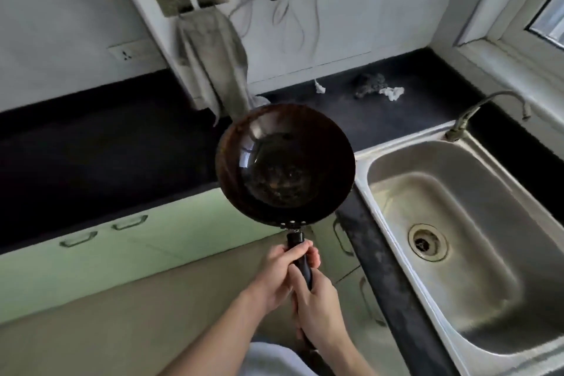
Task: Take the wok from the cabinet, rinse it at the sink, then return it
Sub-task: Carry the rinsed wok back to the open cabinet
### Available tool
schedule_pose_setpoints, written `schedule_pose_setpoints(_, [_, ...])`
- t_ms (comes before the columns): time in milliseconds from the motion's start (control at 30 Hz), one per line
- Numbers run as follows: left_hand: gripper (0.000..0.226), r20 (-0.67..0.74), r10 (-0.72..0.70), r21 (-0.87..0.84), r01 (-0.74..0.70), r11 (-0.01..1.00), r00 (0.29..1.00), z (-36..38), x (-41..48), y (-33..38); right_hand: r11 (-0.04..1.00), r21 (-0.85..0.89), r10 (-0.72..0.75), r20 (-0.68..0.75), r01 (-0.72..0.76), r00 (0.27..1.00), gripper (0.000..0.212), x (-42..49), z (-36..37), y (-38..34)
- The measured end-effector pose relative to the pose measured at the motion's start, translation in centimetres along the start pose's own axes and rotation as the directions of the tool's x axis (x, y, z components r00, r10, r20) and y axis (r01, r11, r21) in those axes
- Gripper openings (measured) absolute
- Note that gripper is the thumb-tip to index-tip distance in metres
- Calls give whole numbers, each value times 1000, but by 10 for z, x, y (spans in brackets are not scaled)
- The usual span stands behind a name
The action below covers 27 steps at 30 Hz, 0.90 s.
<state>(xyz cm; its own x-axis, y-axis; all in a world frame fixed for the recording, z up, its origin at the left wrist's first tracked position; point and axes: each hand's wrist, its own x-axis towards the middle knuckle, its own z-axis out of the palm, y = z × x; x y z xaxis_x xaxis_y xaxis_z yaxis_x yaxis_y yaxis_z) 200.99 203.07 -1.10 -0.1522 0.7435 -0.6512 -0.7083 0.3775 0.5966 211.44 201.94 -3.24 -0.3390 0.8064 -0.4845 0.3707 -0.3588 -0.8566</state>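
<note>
Both hands grip the black handle [300,265] of the wok [285,162]: the left hand [279,273] is wrapped closed around the upper part of the handle near the bowl, and the right hand [317,311] is wrapped closed around the lower part, just below the left. The wok is held level in the air, bowl facing up, over the front edge of the dark countertop [91,146] and just left of the steel sink [457,223]. Its dark interior shows brownish residue at the bottom. The sink basin is dry-looking, with the faucet [488,110] at its far edge. A grey cloth [213,64] hangs on the wall behind the wok. Green cabinet doors [122,238] sit below the countertop.
</note>
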Motion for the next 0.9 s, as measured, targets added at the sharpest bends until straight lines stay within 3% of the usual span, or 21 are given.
schedule_pose_setpoints(167, [12, -102, 89, -158, -104, 982, 991, -66, -33, 6, 992, -102, -51, 181, 71, 982, 36, -19, 51, -10])
schedule_pose_setpoints(433, [12, -245, 239, -258, -301, 918, 940, -188, -120, -2, 965, -209, -45, 469, 160, 882, 34, -80, 155, -16])
schedule_pose_setpoints(700, [11, -412, 309, -305, -449, 840, 857, -320, -237, -30, 938, -286, 38, 651, 198, 758, 25, -178, 280, 6])
schedule_pose_setpoints(900, [9, -538, 327, -337, -554, 761, 777, -398, -314, -53, 885, -357, 108, 781, 298, 616, 18, -237, 359, 19])
